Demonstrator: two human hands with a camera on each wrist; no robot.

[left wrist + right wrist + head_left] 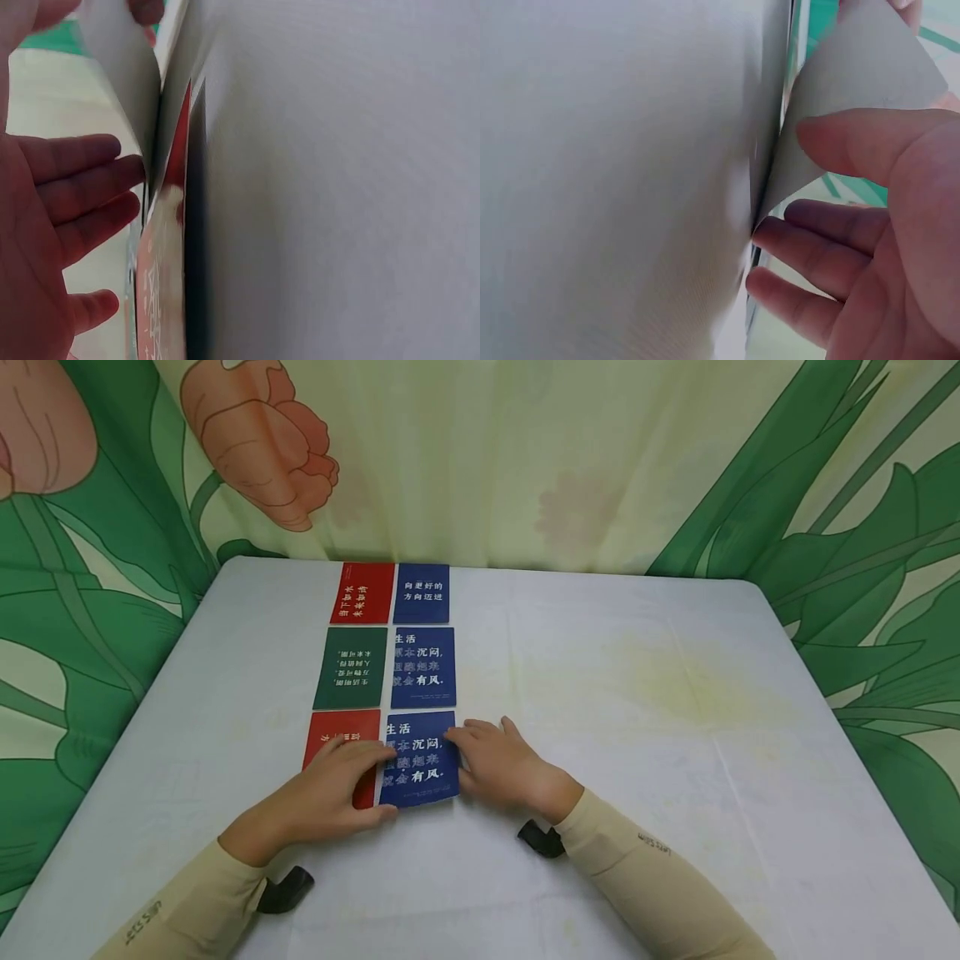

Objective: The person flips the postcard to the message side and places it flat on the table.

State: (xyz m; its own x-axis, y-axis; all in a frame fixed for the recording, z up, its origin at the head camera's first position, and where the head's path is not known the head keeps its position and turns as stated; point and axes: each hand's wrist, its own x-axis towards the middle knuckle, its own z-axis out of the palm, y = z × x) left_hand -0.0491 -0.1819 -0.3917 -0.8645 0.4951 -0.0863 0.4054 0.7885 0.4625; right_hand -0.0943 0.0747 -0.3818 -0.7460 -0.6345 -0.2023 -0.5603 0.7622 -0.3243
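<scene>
A blue card (420, 781) with white Chinese writing is held between both hands at the front of a two-column layout. My left hand (318, 789) grips its left side, index finger at the edge and thumb by the near corner. At the right edge, my right hand (506, 768) pinches it, with the thumb against its pale underside (870, 67) in the right wrist view. The card tilts up off the cloth, as the left wrist view also shows. Partly covered by the left hand, a red card (365, 789) lies beside it.
Behind the held card lie a second blue card (423, 668) and another blue card (422, 595). The left column continues with a green card (348, 668) and a red card (367, 593). A white cloth (600, 693) covers the table; a floral curtain (480, 460) hangs behind.
</scene>
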